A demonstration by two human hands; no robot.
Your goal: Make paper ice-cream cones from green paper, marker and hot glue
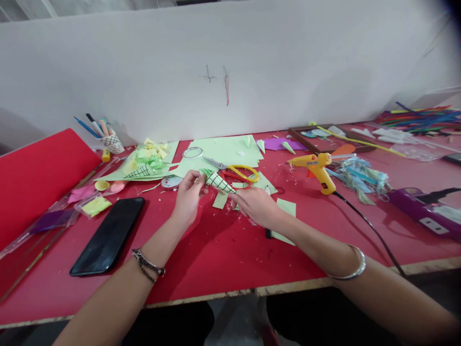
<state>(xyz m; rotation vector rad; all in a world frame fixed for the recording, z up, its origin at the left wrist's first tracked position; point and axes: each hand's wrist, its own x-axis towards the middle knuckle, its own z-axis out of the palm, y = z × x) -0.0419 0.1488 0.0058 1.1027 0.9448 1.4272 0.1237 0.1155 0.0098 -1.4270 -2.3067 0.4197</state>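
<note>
Just above the middle of the red table (201,269), a little paper cone (220,183) with black criss-cross lines was held between two hands. It lay tilted, with its wide end up toward the left and its point down toward the right. Some brighter green showed at the wide end, but it was too small to tell what it was. The left hand (188,197) pinched the wide end with its thumb and fingers. The right hand (257,206) pinched the cone near its point, with its other fingers curled in.

The cone looked very light, like thin paper, a bit stiff along its length but easy to squash at the wide end. A soft pinch near the point seemed the safest hold, and a hard squeeze on the rim would likely bend it.

Just behind it lay the scissors (223,167), with red and yellow handles, near big pale green sheets (223,146). Farther left, another lined cone (139,171) lay by a heap of paper scraps (153,158). A black phone (109,236) lay nearer the left arm, and a yellow glue gun (317,170) lay off to the right.
</note>
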